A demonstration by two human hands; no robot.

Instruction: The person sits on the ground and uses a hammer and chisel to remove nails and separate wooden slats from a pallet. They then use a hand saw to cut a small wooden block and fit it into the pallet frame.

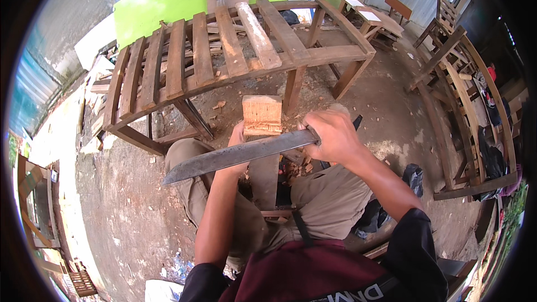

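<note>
My right hand (334, 137) is closed around the grip of a machete (240, 157). Its long grey blade points left, crossing in front of a piece of wood. That wood (262, 111) has a pale, rough-cut upper face with a ragged notch. Against the left edge of the wood, my left hand (238, 134) is closed on it; its fingers are largely hidden behind the wood and blade. Below the blade a darker plank (264, 182) extends between my knees; whether it joins the pale piece cannot be seen.
A long slatted wooden bench frame (224, 75) stands ahead. Wood chips (220, 104) litter the dirt floor. To the right lies another wooden frame (442, 134), with black plastic bags (413, 179) nearby. Small wooden furniture (375, 19) stands at the far right.
</note>
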